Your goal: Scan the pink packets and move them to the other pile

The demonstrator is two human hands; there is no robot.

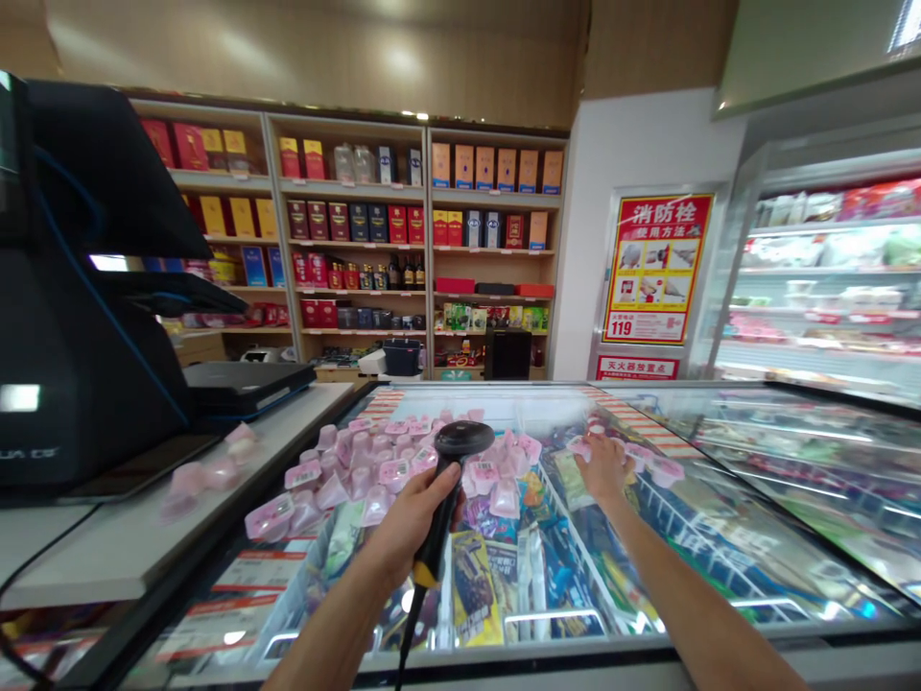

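Note:
My left hand [407, 519] is wrapped round the handle of a black barcode scanner [464, 440]. The scanner's head points away from me, above the glass freezer lid, and its cable hangs down from a yellow-trimmed end. Beneath and around it lie many small pink plastic cups [378, 506] with barcode labels, heaped on the glass. Farther right, my right hand [605, 468] reaches over the lid with its fingers closed on a pink cup [578, 447], partly hidden by the hand. More pink cups [663, 470] lie just right of that hand.
At left a black checkout terminal [93, 288] stands on a white counter [93, 561], with several pink cups [222, 471] near its base. Bagged frozen goods [475, 585] show through the glass lid. Behind are shelves of boxes [378, 223], a red poster [656, 269] and a lit refrigerated case [827, 278].

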